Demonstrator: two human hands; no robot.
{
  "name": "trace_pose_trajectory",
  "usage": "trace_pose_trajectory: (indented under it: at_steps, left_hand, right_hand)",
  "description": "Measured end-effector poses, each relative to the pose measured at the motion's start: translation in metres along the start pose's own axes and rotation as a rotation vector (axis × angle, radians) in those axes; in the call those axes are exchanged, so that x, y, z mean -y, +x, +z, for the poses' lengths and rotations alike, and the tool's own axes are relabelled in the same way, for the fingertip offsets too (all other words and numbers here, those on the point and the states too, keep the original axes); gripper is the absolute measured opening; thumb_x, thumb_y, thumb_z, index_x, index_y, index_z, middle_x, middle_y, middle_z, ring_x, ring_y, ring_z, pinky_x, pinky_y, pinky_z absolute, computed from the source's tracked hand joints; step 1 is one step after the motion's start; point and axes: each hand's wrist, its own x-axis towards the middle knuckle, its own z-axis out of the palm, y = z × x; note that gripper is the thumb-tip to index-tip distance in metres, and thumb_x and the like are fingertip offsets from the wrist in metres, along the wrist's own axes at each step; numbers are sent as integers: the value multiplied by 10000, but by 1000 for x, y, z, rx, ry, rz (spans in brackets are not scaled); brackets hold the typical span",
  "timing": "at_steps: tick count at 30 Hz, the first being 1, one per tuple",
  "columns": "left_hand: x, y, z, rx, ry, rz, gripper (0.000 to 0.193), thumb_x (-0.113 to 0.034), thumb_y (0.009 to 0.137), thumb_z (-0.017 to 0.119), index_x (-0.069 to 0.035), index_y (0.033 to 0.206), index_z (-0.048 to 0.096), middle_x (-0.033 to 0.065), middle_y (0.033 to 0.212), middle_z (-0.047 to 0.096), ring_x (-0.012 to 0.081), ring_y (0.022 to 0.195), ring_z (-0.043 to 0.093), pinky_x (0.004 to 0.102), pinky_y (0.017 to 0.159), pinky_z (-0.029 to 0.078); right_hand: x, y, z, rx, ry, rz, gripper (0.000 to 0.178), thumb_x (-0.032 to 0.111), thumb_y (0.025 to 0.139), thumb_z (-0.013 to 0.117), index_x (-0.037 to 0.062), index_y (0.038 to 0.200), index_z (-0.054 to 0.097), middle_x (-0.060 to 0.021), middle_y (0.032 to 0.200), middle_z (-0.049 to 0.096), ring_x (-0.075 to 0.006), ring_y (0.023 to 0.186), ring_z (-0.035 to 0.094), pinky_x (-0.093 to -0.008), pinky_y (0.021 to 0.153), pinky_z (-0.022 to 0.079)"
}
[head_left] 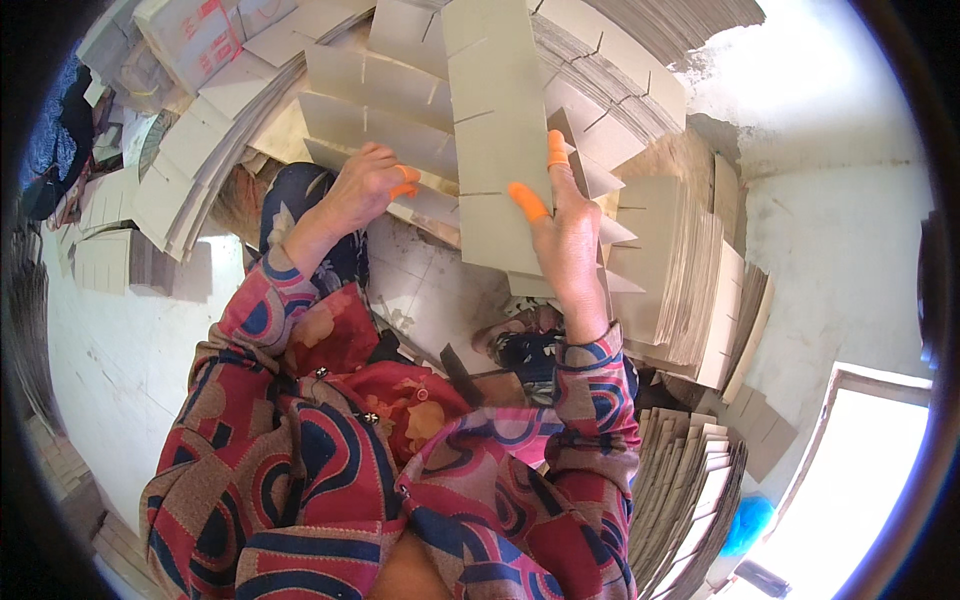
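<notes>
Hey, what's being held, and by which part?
The right hand holds a long, grey, slotted cardboard strip by its right edge, near the lower end. Whether the left hand holds anything is unclear.

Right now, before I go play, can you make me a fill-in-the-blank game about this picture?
1. On the left hand, the finger covers are ____.
2. The long slotted cardboard strip is touched by the person's ____.
3. Near the bright opening at lower right, the rounded thing is coloured ____.

Missing words: orange; right hand; blue.
</notes>
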Motion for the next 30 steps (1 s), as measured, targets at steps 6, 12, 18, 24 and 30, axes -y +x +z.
trace_pose_trajectory:
  at_steps: [6, 12, 18, 24, 30]
  left_hand:
    - [1, 1, 0, 16, 26, -7, 152, -79, 724, 691, -53, 871, 660, 75, 691, 533, 262, 695, 521, 350, 652, 406]
    - [3, 3, 1, 18, -5, 4, 140, -81, 722, 689, -54, 857, 659, 73, 698, 527, 264, 711, 522, 348, 669, 410]
    - [4, 7, 5, 38, -9, 0, 94, -96, 734, 686, -82, 822, 659, 58, 678, 527, 239, 707, 527, 341, 707, 411]
    - [7, 9, 10, 36, -35, 2, 103, -109, 728, 689, -79, 822, 661, 59, 680, 522, 238, 707, 525, 344, 712, 413]
    - [7, 10, 8, 40, -33, 6, 106, -113, 727, 682, -74, 824, 662, 70, 686, 500, 257, 705, 516, 354, 704, 416]
  right_hand:
    - [10, 9, -9, 153, -82, 120, 628, -1, 791, 707, -46, 1351, 426, -237, 1274, 548, -200, 1075, 619, -302, 854, 491]
    - [1, 8, 2, 166, -38, 71, 629, -29, 803, 666, -28, 1372, 400, -241, 1010, 582, -232, 810, 614, -300, 703, 493]
    - [2, 15, 5, 219, -29, 49, 627, -76, 792, 622, -44, 1369, 379, -272, 721, 552, -374, 610, 551, -339, 573, 469]
    - [-12, 21, 20, 246, -16, -121, 581, -83, 755, 611, -92, 1303, 416, -289, 761, 578, -445, 695, 583, -427, 589, 471]
    - [-39, 12, 60, 436, -158, -131, 542, -6, 800, 580, -131, 1284, 371, -276, 813, 606, -428, 749, 614, -473, 615, 487]
